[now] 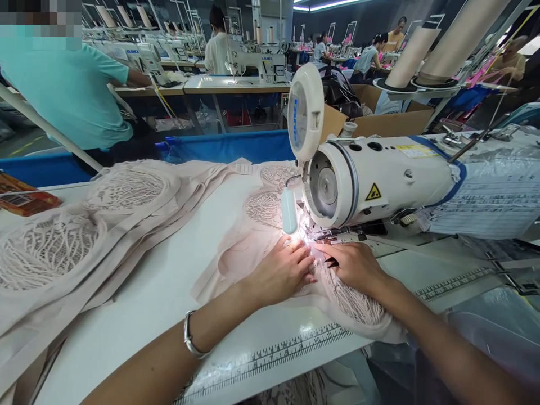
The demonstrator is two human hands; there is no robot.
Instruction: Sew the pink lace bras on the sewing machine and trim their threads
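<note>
A pale pink lace bra (257, 247) lies under the needle area of a white sewing machine (379, 177), lit by the machine's lamp. My left hand (282, 271), with a ring on a finger, curls over the bra just left of the needle, fingers close together. On the right, my right hand (356, 267) grips the bra's edge close to the presser foot. Dark pointed tips (332, 262) show beneath its fingers; what they belong to is hidden. One lace cup (356, 301) bulges below the right hand towards the table's front edge.
More pink lace bras (130, 191) are heaped at the left of the white table (139, 315). A printed ruler strip (291, 351) runs along its front. Thread cones (413, 56) stand behind the machine; a paper sheet (489, 194) hangs on it. A co-worker (63, 90) sits at far left.
</note>
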